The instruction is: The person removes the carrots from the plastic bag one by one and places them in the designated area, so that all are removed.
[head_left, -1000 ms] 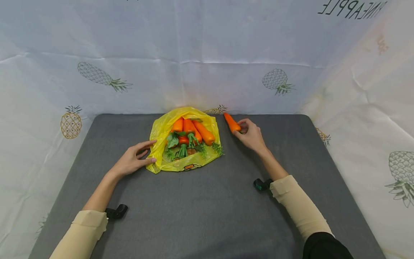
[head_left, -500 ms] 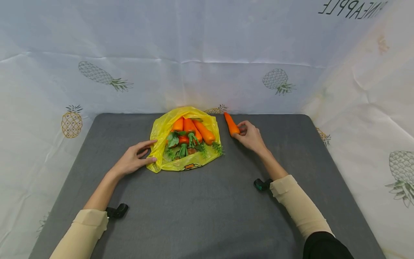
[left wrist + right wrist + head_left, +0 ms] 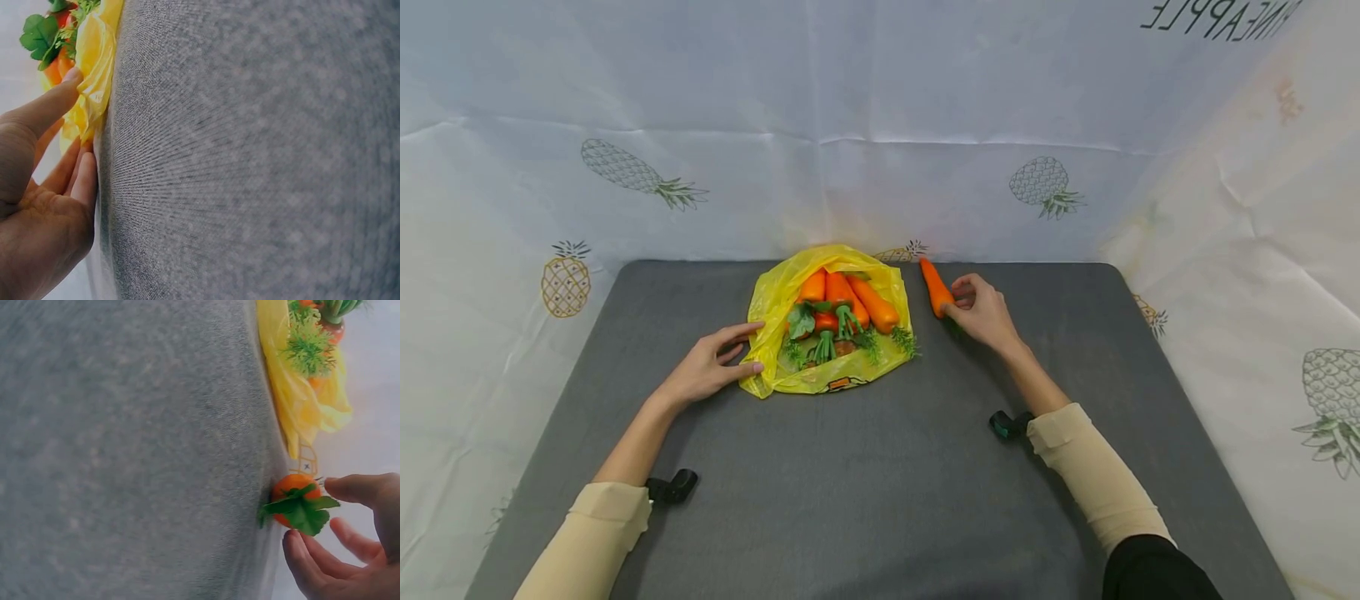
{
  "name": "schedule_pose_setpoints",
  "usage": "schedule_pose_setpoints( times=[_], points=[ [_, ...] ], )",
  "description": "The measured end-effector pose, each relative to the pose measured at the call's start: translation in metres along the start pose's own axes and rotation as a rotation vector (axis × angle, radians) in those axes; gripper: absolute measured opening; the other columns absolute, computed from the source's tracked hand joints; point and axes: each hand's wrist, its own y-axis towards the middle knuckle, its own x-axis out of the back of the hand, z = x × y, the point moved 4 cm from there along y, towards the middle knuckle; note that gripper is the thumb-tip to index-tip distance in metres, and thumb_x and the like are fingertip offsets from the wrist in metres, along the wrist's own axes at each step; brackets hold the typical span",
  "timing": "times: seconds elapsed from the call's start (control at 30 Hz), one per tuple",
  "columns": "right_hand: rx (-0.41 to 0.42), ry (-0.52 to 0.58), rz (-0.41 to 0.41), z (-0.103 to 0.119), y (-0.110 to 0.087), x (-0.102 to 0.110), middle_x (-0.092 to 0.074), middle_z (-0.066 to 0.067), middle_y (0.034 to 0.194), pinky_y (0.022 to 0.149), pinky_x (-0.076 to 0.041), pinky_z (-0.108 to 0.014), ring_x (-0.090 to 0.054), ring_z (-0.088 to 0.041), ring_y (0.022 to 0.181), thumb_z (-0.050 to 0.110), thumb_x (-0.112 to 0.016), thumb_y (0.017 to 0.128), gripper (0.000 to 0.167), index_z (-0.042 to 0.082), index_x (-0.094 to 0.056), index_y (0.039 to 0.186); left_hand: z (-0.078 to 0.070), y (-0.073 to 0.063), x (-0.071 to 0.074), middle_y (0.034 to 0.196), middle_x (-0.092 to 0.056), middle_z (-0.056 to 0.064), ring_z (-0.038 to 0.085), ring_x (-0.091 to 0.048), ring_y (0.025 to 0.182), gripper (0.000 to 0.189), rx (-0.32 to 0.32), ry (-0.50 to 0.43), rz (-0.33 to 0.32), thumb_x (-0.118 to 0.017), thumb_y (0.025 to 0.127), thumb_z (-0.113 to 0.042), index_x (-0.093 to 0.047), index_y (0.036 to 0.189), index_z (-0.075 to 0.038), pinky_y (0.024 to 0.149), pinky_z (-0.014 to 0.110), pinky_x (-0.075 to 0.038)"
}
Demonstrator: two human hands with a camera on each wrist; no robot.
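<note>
In the head view, a loose carrot (image 3: 936, 285) lies on the worktop (image 3: 865, 492), just right of the yellow bag (image 3: 808, 382) holding vegetables (image 3: 875, 307). Since a second ago it has turned straighter, and its leaves (image 3: 953, 327) now show beside the right hand (image 3: 983, 315). The left hand (image 3: 707, 368) remains at the bag.

In the left wrist view, its extended fingers (image 3: 84, 178) touch the bag's edge.

In the right wrist view, the fingers (image 3: 299, 556) are parted around the leafy end, released.
</note>
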Motion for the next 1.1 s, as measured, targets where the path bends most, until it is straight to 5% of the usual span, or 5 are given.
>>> schedule_pose_setpoints(
  times=[0.37, 1.1],
  points=[
    [0.062, 0.032, -0.042, 0.027, -0.004, 0.001, -0.072, -0.028, 0.129, 0.099, -0.068, -0.058, -0.076, -0.044, 0.111, 0.015, -0.079, 0.1, 0.041, -0.005, -0.064, 0.133, 0.0, 0.0, 0.001, 0.171, -0.043, 0.022, 0.046, -0.038, 0.16, 0.073, 0.0, 0.003, -0.003, -0.079, 0.101, -0.016, -0.045, 0.166, -0.008, 0.13, 0.054, -0.037],
    [0.236, 0.111, 0.118, 0.07, -0.009, -0.04, -0.072, -0.025, 0.131, 0.102, -0.068, -0.053, -0.076, -0.038, 0.112, 0.013, -0.08, 0.1, 0.042, -0.006, -0.064, 0.134, 0.0, 0.0, 0.0, 0.171, -0.043, 0.023, 0.047, -0.038, 0.16, 0.072, -0.006, 0.0, 0.0, -0.079, 0.102, -0.015, -0.046, 0.165, -0.007, 0.13, 0.052, -0.037]
  ],
)
